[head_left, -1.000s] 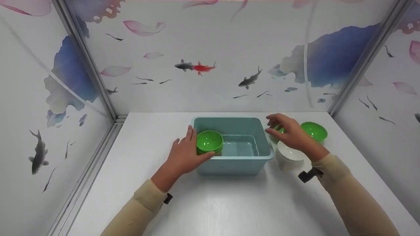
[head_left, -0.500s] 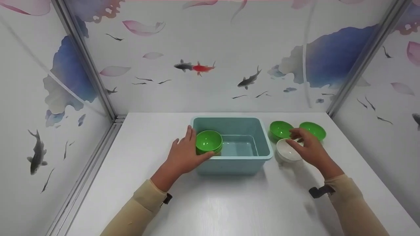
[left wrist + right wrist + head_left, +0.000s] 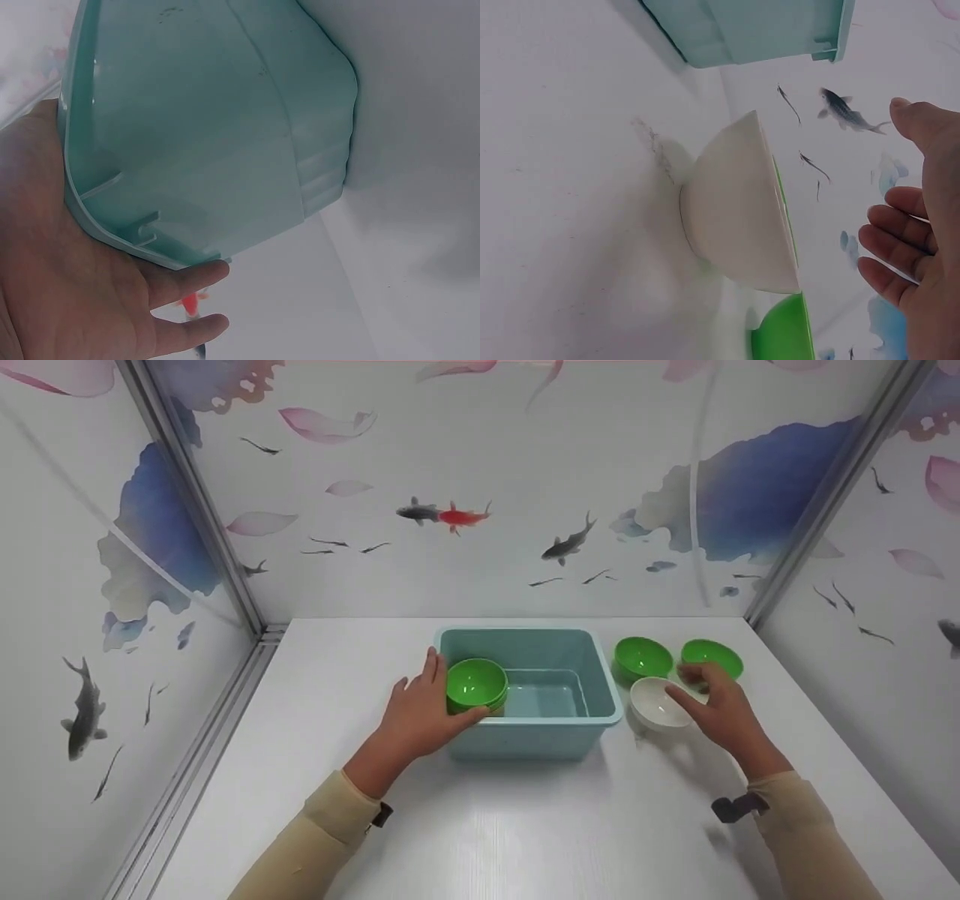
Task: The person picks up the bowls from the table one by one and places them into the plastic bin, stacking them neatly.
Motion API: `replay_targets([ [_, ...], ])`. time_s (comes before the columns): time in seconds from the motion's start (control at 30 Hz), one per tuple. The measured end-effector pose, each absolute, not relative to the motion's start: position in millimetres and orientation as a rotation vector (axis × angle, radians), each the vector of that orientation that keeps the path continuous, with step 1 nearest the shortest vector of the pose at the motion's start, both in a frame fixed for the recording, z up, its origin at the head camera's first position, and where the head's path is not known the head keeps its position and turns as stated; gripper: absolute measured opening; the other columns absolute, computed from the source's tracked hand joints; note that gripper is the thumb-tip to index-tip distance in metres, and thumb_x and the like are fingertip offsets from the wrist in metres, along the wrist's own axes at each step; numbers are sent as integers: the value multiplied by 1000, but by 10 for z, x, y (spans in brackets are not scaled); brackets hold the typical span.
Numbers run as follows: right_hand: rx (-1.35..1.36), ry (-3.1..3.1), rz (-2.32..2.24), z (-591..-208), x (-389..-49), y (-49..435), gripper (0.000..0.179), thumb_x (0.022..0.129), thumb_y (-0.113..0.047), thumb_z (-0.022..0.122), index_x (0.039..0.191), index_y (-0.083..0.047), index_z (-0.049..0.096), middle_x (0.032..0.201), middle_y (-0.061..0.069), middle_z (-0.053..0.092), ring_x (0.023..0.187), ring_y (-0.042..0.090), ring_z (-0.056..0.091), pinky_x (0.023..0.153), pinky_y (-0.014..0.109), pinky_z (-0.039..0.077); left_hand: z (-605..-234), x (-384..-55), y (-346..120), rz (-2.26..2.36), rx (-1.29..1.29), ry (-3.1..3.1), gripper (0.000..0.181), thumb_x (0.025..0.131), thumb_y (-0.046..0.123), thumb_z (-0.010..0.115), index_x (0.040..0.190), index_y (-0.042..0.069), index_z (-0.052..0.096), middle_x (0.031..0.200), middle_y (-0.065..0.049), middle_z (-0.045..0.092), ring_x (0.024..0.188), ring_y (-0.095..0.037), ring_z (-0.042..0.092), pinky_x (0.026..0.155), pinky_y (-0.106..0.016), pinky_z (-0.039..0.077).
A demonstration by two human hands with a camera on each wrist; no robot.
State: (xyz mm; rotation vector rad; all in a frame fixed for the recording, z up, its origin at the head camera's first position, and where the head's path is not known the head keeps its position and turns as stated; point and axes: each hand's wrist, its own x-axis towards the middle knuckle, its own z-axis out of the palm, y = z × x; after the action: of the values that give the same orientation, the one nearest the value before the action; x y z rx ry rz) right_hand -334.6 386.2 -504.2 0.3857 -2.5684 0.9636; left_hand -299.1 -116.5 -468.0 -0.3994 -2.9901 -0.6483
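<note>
My left hand (image 3: 421,712) rests against the left front corner of a pale blue-green plastic tub (image 3: 536,739). Its thumb lies over the front rim, and the fingers extend along the left side; the left wrist view shows straight fingers beside the tub wall (image 3: 195,135). Inside the tub at the left sits a stack of green bowls (image 3: 476,684). My right hand (image 3: 724,712) hovers above a white bowl (image 3: 656,705) with its fingers loosely bent, holding nothing. Behind the white bowl stand a green bowl (image 3: 643,658) and another green bowl (image 3: 716,656), partly covered by the right hand.
A white table (image 3: 480,825) carries the tub and bowls. Printed white panels with fish and petals enclose it, including a back wall (image 3: 480,562), with metal frame posts at the corners. The bowls stand close to the tub's right side.
My right hand has moved right and toward me, from beside the tub's right rim to over the white bowl, uncovering the nearer green bowl. My left hand has stayed on the tub.
</note>
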Motion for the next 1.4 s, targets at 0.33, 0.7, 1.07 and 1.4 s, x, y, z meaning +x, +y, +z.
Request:
replay_targets([
  [0.33, 358, -2608, 960, -5178, -3354, 3915, 62, 105, -31, 80, 146, 9, 57, 134, 28, 63, 124, 42, 60, 100, 63, 49, -4673, -2982, -1170, -654, -412, -2985, 126, 95, 85, 59, 174, -5, 16, 183, -22, 12, 160, -39, 40, 129, -66, 25],
  [0.7, 197, -2890, 1056, -5281, -3397, 3902, 122, 95, -62, 83, 171, 8, 19, 167, 39, 31, 152, 56, 35, 122, 76, 29, -4672, -2998, -1175, -638, -411, -2984, 129, 94, 88, 55, 174, -5, 16, 183, -23, 12, 159, -42, 41, 129, -66, 25],
  [1.07, 155, -2948, 1085, -5420, -3403, 3932, 131, 88, -60, 91, 172, 6, 14, 168, 37, 28, 157, 57, 29, 123, 77, 25, -4679, -2992, -1170, -640, -410, -2993, 131, 93, 91, 52, 175, -3, 14, 184, -21, 10, 159, -41, 40, 129, -65, 24],
  [1.4, 216, -2897, 1168, -5477, -3434, 3951, 126, 87, -52, 94, 169, 8, 20, 165, 35, 35, 156, 53, 34, 125, 74, 27, -4677, -2981, -1179, -641, -407, -2997, 129, 94, 89, 54, 175, -4, 14, 184, -21, 9, 162, -37, 38, 130, -64, 24],
])
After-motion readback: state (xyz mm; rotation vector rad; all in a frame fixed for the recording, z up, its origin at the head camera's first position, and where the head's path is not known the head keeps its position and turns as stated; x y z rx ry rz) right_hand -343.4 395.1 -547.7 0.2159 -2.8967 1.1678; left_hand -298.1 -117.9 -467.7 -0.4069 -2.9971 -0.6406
